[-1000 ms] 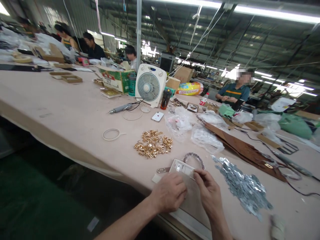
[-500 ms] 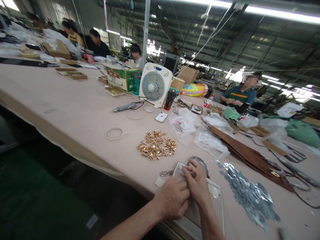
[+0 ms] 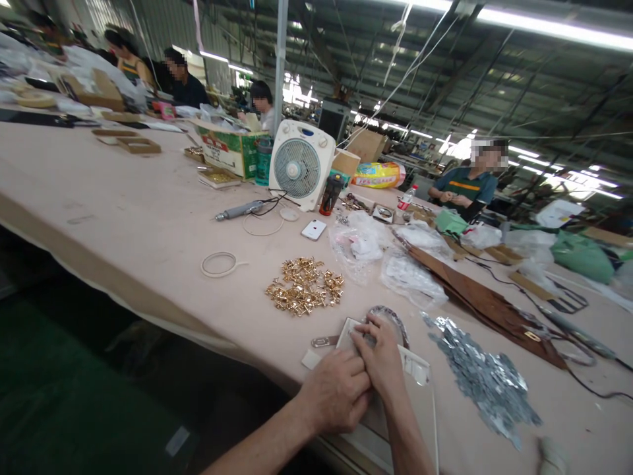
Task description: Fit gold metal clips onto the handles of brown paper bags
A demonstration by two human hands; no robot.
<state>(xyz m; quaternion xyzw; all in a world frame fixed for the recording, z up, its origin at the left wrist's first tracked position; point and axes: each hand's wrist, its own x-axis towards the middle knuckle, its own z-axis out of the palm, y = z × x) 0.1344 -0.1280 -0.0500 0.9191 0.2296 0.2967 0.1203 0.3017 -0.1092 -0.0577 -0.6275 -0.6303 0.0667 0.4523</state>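
Note:
At the table's near edge lies a flat cream-coloured panel [image 3: 418, 412] with light trim, seemingly a bag piece. My left hand [image 3: 336, 389] is curled into a fist over its left part; whatever sits in those fingers is hidden. Against it rests my right hand [image 3: 380, 353], its fingers bent and pressed together near the panel's top edge, the pinched spot too small to make out. A brown strap end with a metal plate [image 3: 324, 342] sticks out left of the panel. Behind my right fingers, a round clear-rimmed roll [image 3: 395, 318] is partly covered.
Gold-coloured metal fittings [image 3: 304, 287] are heaped ahead, thin silver plates [image 3: 482, 376] to the right. Beyond are a tape ring [image 3: 218, 264], a phone [image 3: 313, 229], an electric screwdriver [image 3: 241, 210], a fan [image 3: 299, 165], plastic bags [image 3: 413, 274] and brown leather strips [image 3: 475, 290]. Co-workers sit farther back.
The whole view has shifted slightly, so everything sits a little farther left. My right fingers have moved slightly at the panel's top; my left fist stays beside them.

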